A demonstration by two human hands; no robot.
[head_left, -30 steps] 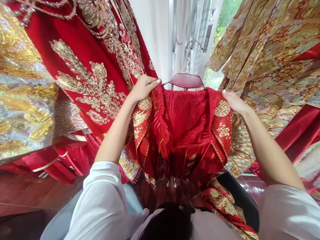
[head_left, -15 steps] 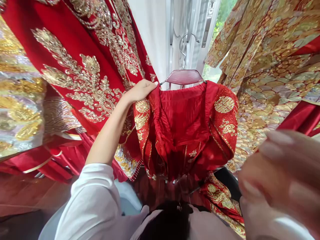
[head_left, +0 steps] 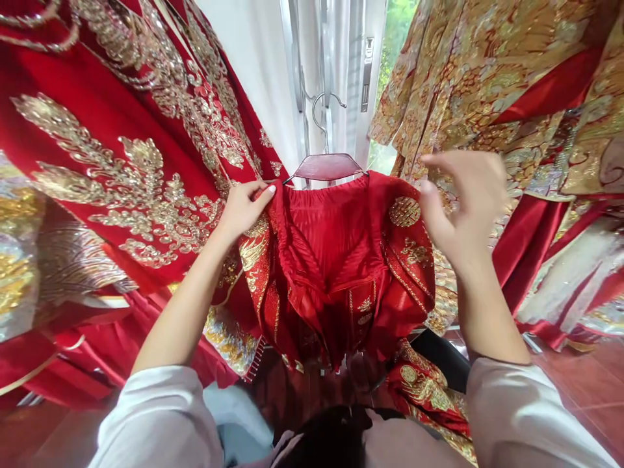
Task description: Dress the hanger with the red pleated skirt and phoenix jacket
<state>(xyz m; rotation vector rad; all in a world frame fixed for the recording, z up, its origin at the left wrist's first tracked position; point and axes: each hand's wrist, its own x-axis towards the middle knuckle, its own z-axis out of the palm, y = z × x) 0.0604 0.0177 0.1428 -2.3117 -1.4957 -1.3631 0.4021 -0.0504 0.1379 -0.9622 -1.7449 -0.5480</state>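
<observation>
Right hand [head_left: 468,208] returned beside red garment [head_left: 336,253], fingers parted, leaving left hand [head_left: 247,207] alone pinching shoulder; hanger [head_left: 325,167] sat just right of those fingers.

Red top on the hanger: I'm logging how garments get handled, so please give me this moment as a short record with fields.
Garment: red top with gold embroidery
Support: hanger with a dark red bar, metal hook upward
Left hand: left hand grips the top's shoulder at picture left
Right hand: right hand raised beside the other shoulder, thumb and finger apart; contact unclear
Picture left: red garment with beaded gold appliqué
Picture right: gold-patterned garment
Below right: red-and-gold cloth
</observation>
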